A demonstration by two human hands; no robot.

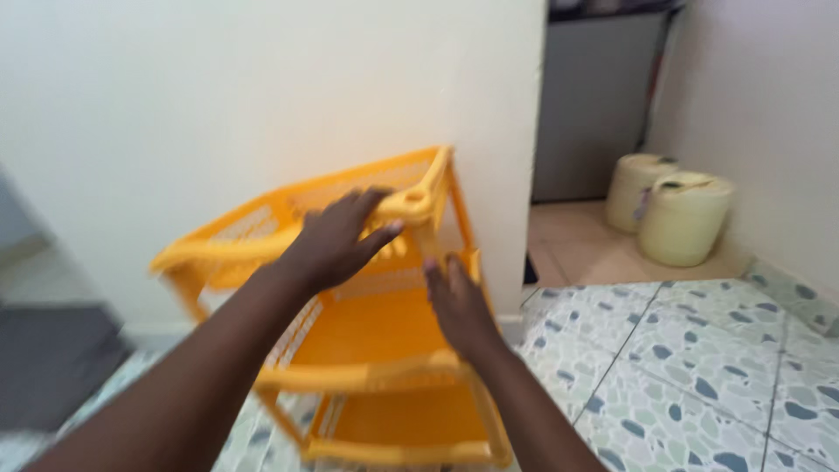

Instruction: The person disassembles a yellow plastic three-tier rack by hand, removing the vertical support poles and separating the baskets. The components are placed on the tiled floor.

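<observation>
Your left hand point(336, 240) lies over the top corner of the tall yellow-orange plastic rack with three slotted tiers point(376, 332), which fills the middle of the frame and stands against the cream wall point(262, 87); the fingers curl down around the rounded top rim near its corner, gripping it. Your right hand point(459, 306) sits lower and just right of centre, fingers straight and spread flat against the front upright post, pressing rather than clasping. The rack's long axis runs bottom to top of the frame, leaning a little to the upper right, so the left hand is at its upper end and the right at mid-height. The picture is blurred. At upper right, two pale yellow lidded plastic buckets point(673, 205) stand well apart on the floor; patterned pebble-print tiles point(699, 367) fill the lower right
</observation>
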